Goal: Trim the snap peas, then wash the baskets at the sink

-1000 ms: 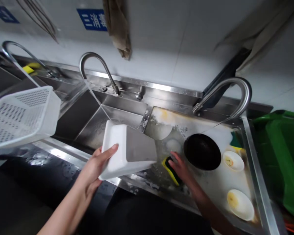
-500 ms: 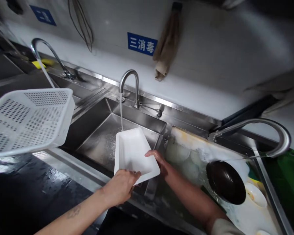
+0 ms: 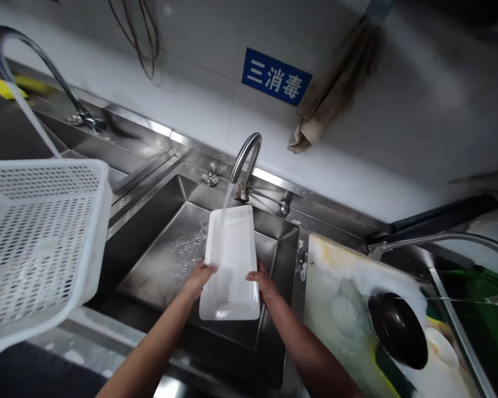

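Note:
Both hands hold a white rectangular tray (image 3: 231,260) over the middle steel sink (image 3: 166,260). My left hand (image 3: 200,276) grips its left edge and my right hand (image 3: 260,281) grips its right edge. Water runs from the curved tap (image 3: 245,160) onto the tray's far end. The tray's open side faces up.
A white perforated basket (image 3: 41,243) stands on the counter at the left. The right sink (image 3: 357,309) holds soapy water, a dark wok (image 3: 398,330) and a small white bowl (image 3: 442,347). Another tap (image 3: 33,61) runs at far left. A cloth (image 3: 336,99) hangs on the wall.
My right hand left the yellow sponge in the soapy sink and took the tray's right edge. The tray moved left under the running tap and turned open side up.

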Demonstrator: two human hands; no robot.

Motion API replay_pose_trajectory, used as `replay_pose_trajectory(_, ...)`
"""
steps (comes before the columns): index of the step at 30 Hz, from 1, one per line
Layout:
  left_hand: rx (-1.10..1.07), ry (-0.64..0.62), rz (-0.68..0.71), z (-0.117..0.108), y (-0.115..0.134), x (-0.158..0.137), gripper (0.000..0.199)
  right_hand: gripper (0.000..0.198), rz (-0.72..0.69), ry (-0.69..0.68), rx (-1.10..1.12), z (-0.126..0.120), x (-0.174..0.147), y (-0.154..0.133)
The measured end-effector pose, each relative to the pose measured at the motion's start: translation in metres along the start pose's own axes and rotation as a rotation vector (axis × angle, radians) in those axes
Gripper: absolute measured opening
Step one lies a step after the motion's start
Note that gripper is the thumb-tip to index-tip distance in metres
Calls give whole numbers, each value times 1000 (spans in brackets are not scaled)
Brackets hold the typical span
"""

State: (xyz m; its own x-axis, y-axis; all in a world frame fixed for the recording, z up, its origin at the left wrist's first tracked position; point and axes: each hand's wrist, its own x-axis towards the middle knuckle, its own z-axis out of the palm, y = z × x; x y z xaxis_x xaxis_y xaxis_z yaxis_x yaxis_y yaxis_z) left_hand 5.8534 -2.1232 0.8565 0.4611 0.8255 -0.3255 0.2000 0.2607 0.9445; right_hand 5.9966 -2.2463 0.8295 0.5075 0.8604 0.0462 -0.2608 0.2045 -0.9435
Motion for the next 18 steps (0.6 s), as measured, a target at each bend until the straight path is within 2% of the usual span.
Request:
replay_pose_trajectory(2, -63, -81, -29, 7, 18, 20, 21, 57, 32, -5, -4, -6, -2, -9)
replay_pose_trajectory(6, -170, -203, -106, 11, 39, 42, 22, 52, 243, -88, 43, -29, -12, -10)
replay_pose_trajectory(9, -172, -157, -135, 10, 30, 35, 22, 50, 377, -128, 70, -45, -2, 2)
replay_pose_trajectory(12, -122, -21, -83, 13, 13, 18, 30, 55, 417, -177, -80, -48, 31, 9)
replay_pose_trajectory(14, -94, 55, -50, 17, 7, 9, 33, 62, 292, -106, -308, -37, 58, 3)
replay_pose_trajectory(16, -71, 95, -17, 22, 6, 3, 34, 73, -4, 44, -598, -16, 85, -12)
replay_pose_trajectory(18, -18, 118, 27, 26, 9, -1, 34, 82, -315, 123, -859, 10, 111, -31)
